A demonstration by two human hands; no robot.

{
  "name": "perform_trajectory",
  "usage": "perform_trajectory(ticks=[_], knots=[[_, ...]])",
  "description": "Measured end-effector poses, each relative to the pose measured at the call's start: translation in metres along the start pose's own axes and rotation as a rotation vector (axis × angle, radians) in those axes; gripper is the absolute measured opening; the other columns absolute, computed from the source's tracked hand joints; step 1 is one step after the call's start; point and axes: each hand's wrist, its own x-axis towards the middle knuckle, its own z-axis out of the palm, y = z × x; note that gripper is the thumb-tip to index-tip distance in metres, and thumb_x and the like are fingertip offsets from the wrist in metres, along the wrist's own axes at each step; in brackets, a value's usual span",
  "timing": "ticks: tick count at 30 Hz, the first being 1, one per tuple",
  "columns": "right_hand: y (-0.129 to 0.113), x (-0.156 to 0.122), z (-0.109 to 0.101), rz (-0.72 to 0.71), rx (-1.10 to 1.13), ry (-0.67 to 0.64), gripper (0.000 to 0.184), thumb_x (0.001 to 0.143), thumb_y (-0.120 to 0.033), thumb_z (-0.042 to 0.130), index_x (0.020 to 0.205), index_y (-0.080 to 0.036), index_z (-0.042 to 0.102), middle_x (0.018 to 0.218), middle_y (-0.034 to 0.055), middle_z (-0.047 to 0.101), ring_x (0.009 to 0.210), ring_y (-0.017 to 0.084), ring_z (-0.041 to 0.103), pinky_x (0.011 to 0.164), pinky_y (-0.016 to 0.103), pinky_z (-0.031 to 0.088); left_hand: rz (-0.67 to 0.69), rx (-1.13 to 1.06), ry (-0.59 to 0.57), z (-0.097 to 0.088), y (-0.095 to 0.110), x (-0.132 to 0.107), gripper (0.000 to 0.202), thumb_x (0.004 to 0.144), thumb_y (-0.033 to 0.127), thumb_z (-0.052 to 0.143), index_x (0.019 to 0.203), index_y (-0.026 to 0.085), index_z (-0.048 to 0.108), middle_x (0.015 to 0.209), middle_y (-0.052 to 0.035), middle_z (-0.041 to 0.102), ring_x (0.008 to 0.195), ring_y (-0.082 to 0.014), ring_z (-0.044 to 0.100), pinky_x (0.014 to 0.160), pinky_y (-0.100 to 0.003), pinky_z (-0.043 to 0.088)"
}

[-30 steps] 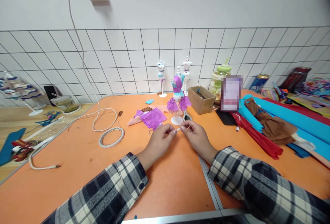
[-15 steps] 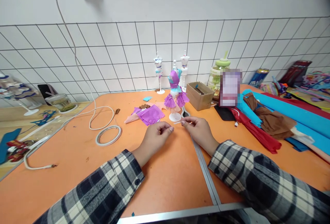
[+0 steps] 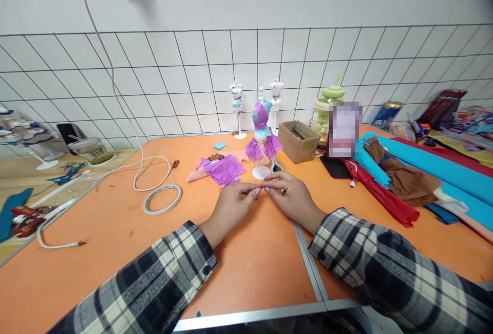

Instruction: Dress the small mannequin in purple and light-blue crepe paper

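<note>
My left hand [image 3: 234,205] and my right hand [image 3: 292,198] meet fingertip to fingertip above the orange table [image 3: 254,262], both closed in a pinch. A thin pale strip showed at the right fingertips a moment before; my fingers now mostly hide it. Whatever the left fingers pinch is too small to make out. Just behind the hands stands a small white dress form [image 3: 261,172] on a round base. It wears a purple and blue wrapped top [image 3: 261,117] and gathered purple skirt pieces [image 3: 253,150]. Purple tissue paper [image 3: 227,169] lies left of it.
Two more dress forms [image 3: 236,99] stand by the wall. Behind right are a cardboard box [image 3: 304,144], a green-lidded jar [image 3: 323,111] and an upright phone [image 3: 344,131]. A tape roll [image 3: 162,199] and white cable [image 3: 134,182] lie left; coloured paper rolls [image 3: 450,162] lie right.
My hands have come together, closing the small gap between their fingertips. The pale strip that stuck out from my right fingers is now mostly covered.
</note>
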Motion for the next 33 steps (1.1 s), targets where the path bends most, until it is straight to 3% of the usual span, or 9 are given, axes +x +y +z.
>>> perform_trajectory(ticks=[7, 17, 29, 33], knots=[[-0.0032, -0.0035, 0.0007, -0.077, 0.083, -0.009, 0.026, 0.088, -0.021, 0.061, 0.105, -0.032, 0.078, 0.116, 0.0038, 0.071, 0.11, 0.022, 0.064, 0.097, 0.04, 0.049, -0.032, -0.058, 0.04, -0.0031, 0.0054, -0.0002, 0.024, 0.085, 0.032, 0.06, 0.085, 0.017, 0.078, 0.078, -0.0048, 0.077, 0.069, -0.018, 0.068, 0.067, -0.027, 0.05], [-0.0084, -0.0036, -0.0024, 0.02, 0.261, -0.06, 0.022, 0.087, -0.025, 0.061, 0.099, -0.029, 0.079, 0.111, 0.0052, 0.072, 0.1, 0.02, 0.066, 0.078, 0.031, 0.053, 0.005, -0.101, 0.058, -0.0044, 0.0066, -0.0013, 0.021, 0.082, 0.03, 0.062, 0.085, 0.016, 0.078, 0.077, -0.0064, 0.077, 0.068, -0.0177, 0.068, 0.063, -0.025, 0.05], [-0.0071, -0.0006, -0.0068, 0.073, 0.375, -0.1, 0.018, 0.084, -0.026, 0.063, 0.088, -0.025, 0.08, 0.103, 0.0074, 0.075, 0.097, 0.021, 0.068, 0.084, 0.034, 0.052, 0.064, -0.09, 0.017, -0.0046, 0.0062, -0.0037, 0.017, 0.079, 0.027, 0.061, 0.079, 0.017, 0.076, 0.074, -0.0041, 0.076, 0.066, -0.0163, 0.067, 0.061, -0.024, 0.049], [-0.0073, 0.0001, -0.0084, 0.085, 0.401, -0.117, 0.018, 0.083, -0.027, 0.063, 0.087, -0.024, 0.08, 0.101, 0.0076, 0.075, 0.095, 0.02, 0.068, 0.082, 0.033, 0.052, 0.051, -0.102, -0.014, -0.0052, 0.0059, -0.0025, 0.021, 0.081, 0.032, 0.061, 0.078, 0.017, 0.076, 0.071, -0.0042, 0.075, 0.065, -0.0163, 0.066, 0.061, -0.024, 0.049]])
